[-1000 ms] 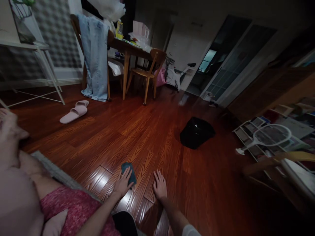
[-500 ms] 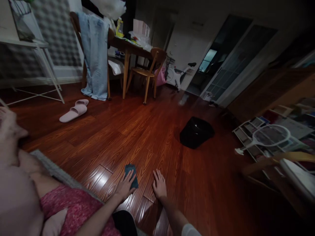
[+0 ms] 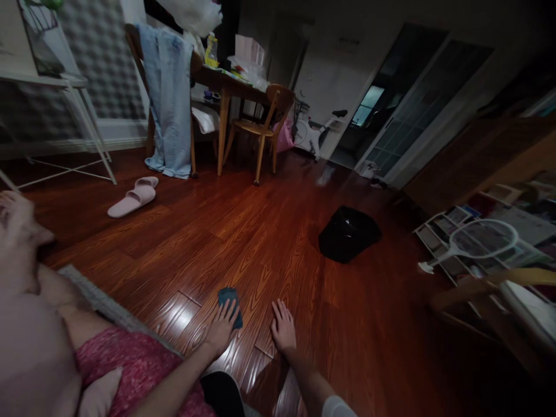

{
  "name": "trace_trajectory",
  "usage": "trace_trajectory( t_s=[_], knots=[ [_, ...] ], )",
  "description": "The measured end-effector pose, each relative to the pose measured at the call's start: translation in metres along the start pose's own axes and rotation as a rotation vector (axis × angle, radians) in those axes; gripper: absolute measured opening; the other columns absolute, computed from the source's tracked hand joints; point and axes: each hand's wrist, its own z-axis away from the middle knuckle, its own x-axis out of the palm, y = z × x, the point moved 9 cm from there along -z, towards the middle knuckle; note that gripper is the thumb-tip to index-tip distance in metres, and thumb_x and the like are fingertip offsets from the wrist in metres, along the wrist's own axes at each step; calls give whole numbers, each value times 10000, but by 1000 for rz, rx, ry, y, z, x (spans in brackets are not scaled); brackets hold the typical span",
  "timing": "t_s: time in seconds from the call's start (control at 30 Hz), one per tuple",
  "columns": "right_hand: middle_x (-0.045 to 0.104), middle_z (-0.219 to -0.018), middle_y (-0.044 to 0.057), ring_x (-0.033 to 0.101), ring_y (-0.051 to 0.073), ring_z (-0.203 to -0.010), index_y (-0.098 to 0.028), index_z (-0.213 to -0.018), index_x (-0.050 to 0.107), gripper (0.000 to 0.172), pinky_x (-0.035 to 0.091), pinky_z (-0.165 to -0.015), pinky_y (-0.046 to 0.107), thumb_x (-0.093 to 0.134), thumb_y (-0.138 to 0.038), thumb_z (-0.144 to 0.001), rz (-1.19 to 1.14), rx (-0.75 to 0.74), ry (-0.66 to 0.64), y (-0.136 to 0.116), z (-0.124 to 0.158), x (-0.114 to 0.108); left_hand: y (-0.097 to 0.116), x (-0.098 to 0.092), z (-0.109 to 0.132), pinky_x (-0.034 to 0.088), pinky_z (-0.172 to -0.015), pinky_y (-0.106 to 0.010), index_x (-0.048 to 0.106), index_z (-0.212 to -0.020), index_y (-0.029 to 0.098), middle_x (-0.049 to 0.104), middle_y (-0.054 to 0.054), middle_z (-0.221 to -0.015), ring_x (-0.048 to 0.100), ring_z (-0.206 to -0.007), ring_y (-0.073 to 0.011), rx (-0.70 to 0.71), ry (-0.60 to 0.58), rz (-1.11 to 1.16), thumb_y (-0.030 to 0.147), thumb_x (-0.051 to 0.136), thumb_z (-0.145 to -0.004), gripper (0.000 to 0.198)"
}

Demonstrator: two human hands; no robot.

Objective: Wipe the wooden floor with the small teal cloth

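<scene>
My left hand [image 3: 220,331] lies flat on a folded dark teal cloth [image 3: 229,299], fingers stretched out and slightly apart. The cloth rests on the glossy red-brown wood floor [image 3: 243,243], partly covered by the fingers. To the right, apart from the cloth, my right hand [image 3: 284,329] rests palm down on the floor with its fingers extended. Nothing shows in it. A white sleeve end [image 3: 336,407] is visible on the right arm.
A black bin [image 3: 348,234] stands ahead to the right. Pink slippers [image 3: 132,201] lie left, beyond a grey mat edge [image 3: 93,295]. Bare legs and pink patterned fabric [image 3: 130,365] fill the lower left. Farther off are a chair [image 3: 260,128], jeans [image 3: 170,104] and a racket [image 3: 482,238].
The cloth has shifted slightly away and to the left under my left hand. My right hand has stayed almost still, and the view has moved a little.
</scene>
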Motion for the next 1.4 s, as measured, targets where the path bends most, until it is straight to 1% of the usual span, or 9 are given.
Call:
trace_trajectory(
  t_s=[0.23, 0.37, 0.67, 0.8, 0.9, 1.07, 1.13, 1.23, 1.4],
  knots=[
    [416, -1594, 56, 313, 215, -1498, -249, -1535, 422, 608, 296, -1197, 446, 338, -251, -933, -8, -21, -13, 12, 0, 14, 1, 5, -5, 110, -1241, -539, 299, -1593, 191, 93, -93, -1688, 14, -1546, -316, 31, -93, 157, 406, 545, -913, 755],
    [401, -1602, 51, 291, 210, -1506, -252, -1547, 400, 613, 292, -1195, 446, 283, -293, -947, -17, -34, -4, 17, -5, 21, -6, -2, -7, 117, -1244, -503, 336, -1576, 215, 127, -71, -1690, 54, -1550, -278, 32, -85, 266, 370, 471, -958, 652],
    [443, -1570, 76, 321, 211, -1490, -214, -1510, 463, 612, 308, -1184, 427, 290, -306, -930, -23, -50, 39, 12, -5, 15, -38, -24, 6, 128, -1236, -535, 226, -1609, 137, 42, -127, -1692, 50, -1546, -320, -259, -81, 206, 303, 507, -908, 773],
    [452, -1555, 118, 319, 254, -1491, -198, -1500, 467, 632, 287, -1176, 520, 262, -268, -906, -70, 102, 121, 5, -10, 22, -50, -22, 14, 121, -1241, -526, 231, -1607, 105, 70, -154, -1687, 82, -1539, -339, -301, -123, 236, 311, 498, -905, 779],
    [437, -1550, 184, 310, 302, -1490, -151, -1508, 439, 630, 274, -1159, 593, 239, -294, -929, -123, 224, 162, -26, -20, 32, -51, -18, 15, 139, -1228, -563, 250, -1603, 115, 82, -154, -1682, 93, -1536, -347, -283, -142, 240, 312, 501, -885, 786],
    [376, -1610, 109, 285, 228, -1508, -185, -1553, 373, 605, 293, -1197, 462, 282, -310, -968, -220, -140, 41, -146, -44, 48, -52, -14, 19, 186, -1213, -575, 215, -1614, 138, 80, -138, -1678, 101, -1537, -328, -258, -201, 170, 291, 503, -860, 821],
    [379, -1614, 85, 299, 212, -1505, -212, -1556, 375, 603, 302, -1197, 429, 318, -306, -964, -204, -192, -46, -173, -46, 56, -52, -14, 21, 187, -1217, -558, 196, -1615, 117, 82, -143, -1676, 102, -1538, -320, -256, -221, 177, 282, 481, -875, 810],
    [343, -1631, 79, 272, 217, -1518, -216, -1565, 361, 617, 273, -1210, 429, 367, -340, -961, -137, -190, -175, -183, -44, 67, -55, -15, 23, 187, -1212, -574, 175, -1619, 120, 118, -153, -1670, 127, -1535, -322, -261, -232, 201, 292, 450, -901, 788],
    [288, -1652, 54, 219, 232, -1535, -284, -1587, 297, 703, 274, -1204, 459, 460, -506, -940, -62, -273, -239, -168, -31, 62, -56, -14, 18, 144, -1213, -600, 224, -1614, 163, 141, -154, -1671, 126, -1532, -347, -251, -244, 216, 402, 533, -884, 828]
  ],
)
